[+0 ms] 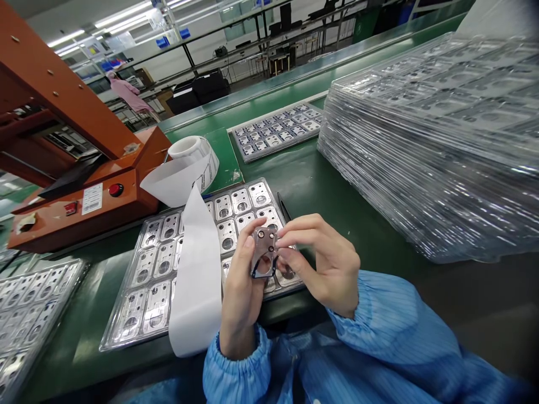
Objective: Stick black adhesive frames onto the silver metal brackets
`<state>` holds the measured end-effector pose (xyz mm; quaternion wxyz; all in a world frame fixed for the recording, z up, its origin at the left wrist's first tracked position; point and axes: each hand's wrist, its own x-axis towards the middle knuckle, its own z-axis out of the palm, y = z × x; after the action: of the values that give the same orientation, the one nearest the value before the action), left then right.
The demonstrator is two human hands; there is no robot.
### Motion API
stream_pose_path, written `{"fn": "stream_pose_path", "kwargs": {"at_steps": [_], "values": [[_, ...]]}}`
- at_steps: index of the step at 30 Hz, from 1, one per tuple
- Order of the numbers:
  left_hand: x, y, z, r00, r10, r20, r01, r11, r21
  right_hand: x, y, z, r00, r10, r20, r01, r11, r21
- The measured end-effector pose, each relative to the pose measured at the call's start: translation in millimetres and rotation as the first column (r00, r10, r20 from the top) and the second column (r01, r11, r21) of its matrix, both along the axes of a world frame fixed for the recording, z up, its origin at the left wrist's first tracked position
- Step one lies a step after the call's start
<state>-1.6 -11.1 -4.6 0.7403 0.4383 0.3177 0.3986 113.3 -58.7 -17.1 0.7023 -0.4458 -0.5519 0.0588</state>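
Note:
My left hand (243,280) grips a small flat plate (265,242) by its side, with the thumb in front. The plate has several small round holes at its top and a large round cutout lower down. At its right edge my right hand (322,261) closes thumb and fingertips together; whether they pinch the plate itself or a thin film on it is too small to tell. Beneath both hands lies a clear tray (145,331) of silvery plates with similar holes. A white paper strip (197,280) hangs across this tray, coming from a label roll (191,154).
An orange machine (126,174) with a red button stands at left. Tall stacked clear trays (421,168) occupy the right. Another filled tray (278,132) lies behind, and one more (33,314) at lower left. A dark pen-like tool (283,207) rests beside the middle tray. A person (128,92) is far back.

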Motion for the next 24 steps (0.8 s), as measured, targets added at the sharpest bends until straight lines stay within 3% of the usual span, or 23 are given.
{"fn": "stream_pose_path", "kwargs": {"at_steps": [8, 24], "values": [[3.6, 0.8, -0.7, 0.987, 0.163, -0.003, -0.163, 0.986, 0.048, -0.2, 1.5, -1.7, 0.996, 0.071, 0.054, -0.079, 0.983, 0.165], [2.0, 0.4, 0.0, 0.994, 0.110, 0.019, -0.109, 0.994, -0.026, -2.8, -2.8, 4.8, 0.993, 0.071, 0.092, -0.093, 0.960, 0.264]]}}
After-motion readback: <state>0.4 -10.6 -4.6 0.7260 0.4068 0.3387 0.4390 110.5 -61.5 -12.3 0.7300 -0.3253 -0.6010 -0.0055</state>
